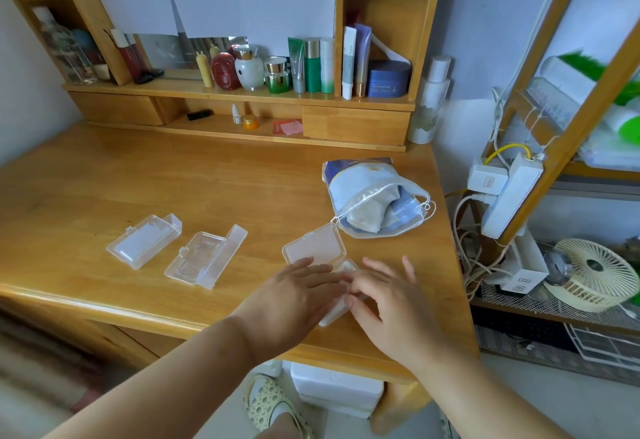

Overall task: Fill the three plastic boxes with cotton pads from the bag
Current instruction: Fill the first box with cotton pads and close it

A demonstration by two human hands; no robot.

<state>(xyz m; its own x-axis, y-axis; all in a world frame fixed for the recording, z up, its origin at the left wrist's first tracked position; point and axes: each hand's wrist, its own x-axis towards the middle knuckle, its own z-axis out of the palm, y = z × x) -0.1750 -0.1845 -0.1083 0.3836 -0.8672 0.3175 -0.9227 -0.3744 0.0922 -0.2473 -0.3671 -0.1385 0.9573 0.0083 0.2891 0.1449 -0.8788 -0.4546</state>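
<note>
Nearest the counter's (104,175) front edge, toward its right end, both hands lie over the third plastic box (337,310). The left hand (294,296) has its fingers straight and flat across the box's base; the right hand (384,303) has its fingers spread and lightly bent, the tips touching the base on its right side. Neither hand is clamped round anything. White shows in the base between the hands, most likely cotton pads, though the fingers hide most of it. The box's lid (313,242) stands open behind the hands, tilted toward the back of the counter.

Left of it, a little farther from the front edge, the middle box (204,258) lies open, clear, with its lid folded out to the right. Farther left lies the left box (143,241), also open, with white inside.

Behind the third box, near the counter's right edge, lies the bag (374,196), blue and clear, its mouth with white drawstrings turned toward the front right, white pads visible inside.

Along the back edge a wooden shelf unit (353,123) holds jars, tubes and bottles
</note>
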